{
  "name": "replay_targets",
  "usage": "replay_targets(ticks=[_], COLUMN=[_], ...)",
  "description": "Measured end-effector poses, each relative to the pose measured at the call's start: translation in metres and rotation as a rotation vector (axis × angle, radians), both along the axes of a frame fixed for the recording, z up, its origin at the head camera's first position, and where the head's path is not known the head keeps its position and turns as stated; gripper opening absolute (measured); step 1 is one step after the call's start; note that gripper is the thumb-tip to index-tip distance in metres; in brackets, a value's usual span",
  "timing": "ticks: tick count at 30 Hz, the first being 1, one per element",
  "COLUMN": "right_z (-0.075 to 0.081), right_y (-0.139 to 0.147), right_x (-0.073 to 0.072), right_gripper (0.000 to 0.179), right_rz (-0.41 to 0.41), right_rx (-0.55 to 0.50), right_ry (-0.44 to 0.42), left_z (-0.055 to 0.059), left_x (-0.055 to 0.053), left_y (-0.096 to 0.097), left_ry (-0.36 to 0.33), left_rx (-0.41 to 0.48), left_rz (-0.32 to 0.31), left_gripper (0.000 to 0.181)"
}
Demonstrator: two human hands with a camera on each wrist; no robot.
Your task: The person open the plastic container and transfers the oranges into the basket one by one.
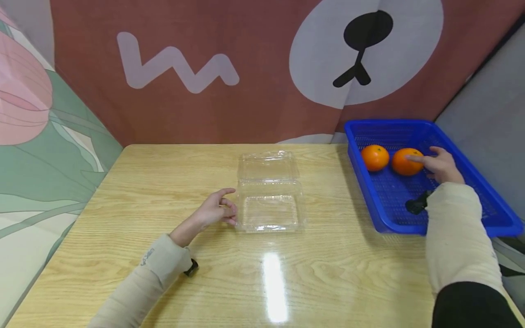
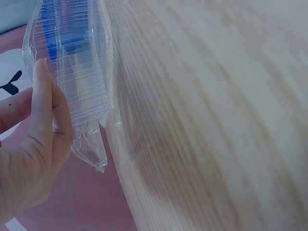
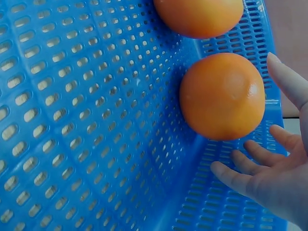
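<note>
A clear plastic clamshell box [image 1: 270, 212] lies with its lid folded back on the table. At its left side is my left hand [image 1: 213, 209], fingers loosely bent; in the left wrist view the fingertips overlap the ribbed side wall. On the right, my right hand [image 1: 443, 167] reaches into a blue basket [image 1: 379, 214] over one orange [image 1: 404, 166], index finger extended across it. The right wrist view has the fingers spread around that orange with gaps between them and the fruit. A second orange [image 1: 374, 158] sits just left of it in the basket.
The wooden table [image 1: 205, 291] ends at a brown wall cloth [image 1: 262, 114] with a cartoon face. The basket has raised perforated walls and stands along the table's right side. A floral cloth [image 1: 28, 182] hangs on the left.
</note>
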State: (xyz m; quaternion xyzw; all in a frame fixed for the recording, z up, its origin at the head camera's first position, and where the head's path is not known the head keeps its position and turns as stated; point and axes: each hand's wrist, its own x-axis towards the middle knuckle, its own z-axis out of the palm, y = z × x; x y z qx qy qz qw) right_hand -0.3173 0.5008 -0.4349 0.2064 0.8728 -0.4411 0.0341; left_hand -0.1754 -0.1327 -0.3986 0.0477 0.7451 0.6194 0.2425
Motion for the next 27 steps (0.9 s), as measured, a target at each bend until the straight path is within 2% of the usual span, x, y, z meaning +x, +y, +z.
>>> replay_targets(ticks=[3,5,11,14,16,21,22,24,27], right_z=[0.013,0.015,-0.005,-0.005,0.011,0.073,0.081,0.092,0.1], right_y=[-0.006,-0.006,0.017,0.023,0.011,-0.049,-0.058,-0.069,-0.077], right_x=[0.006,0.006,-0.012,-0.015,-0.006,0.041,0.049,0.058,0.064], right_gripper=[0.116,0.116,0.12,0.119,0.116,0.111,0.109,0.107,0.105], right_rz=[0.007,-0.003,-0.036,-0.035,-0.048,-0.003,0.006,0.014,-0.012], right_rx=[-0.012,-0.015,-0.029,-0.04,-0.036,-0.087,-0.098,-0.126,-0.15], right_ry=[-0.009,-0.003,0.064,0.079,0.046,0.026,0.026,0.023,0.015], left_z=[0.001,0.001,0.0,0.001,0.001,0.001,0.001,0.0,-0.001], left_x=[0.0,0.0,0.0,0.0,-0.001,-0.001,0.0,0.0,0.001], left_y=[0.0,-0.001,0.0,0.0,0.0,-0.001,-0.001,-0.001,-0.001], left_ry=[0.003,0.006,0.008,0.011,0.009,0.008,0.006,0.008,0.003], left_rx=[-0.004,-0.007,-0.007,-0.006,-0.002,0.002,0.003,0.004,0.006], left_rz=[0.002,0.003,-0.003,-0.006,-0.002,0.004,0.007,0.007,0.012], left_gripper=[0.065,0.065,0.065,0.065,0.065,0.065,0.065,0.065,0.065])
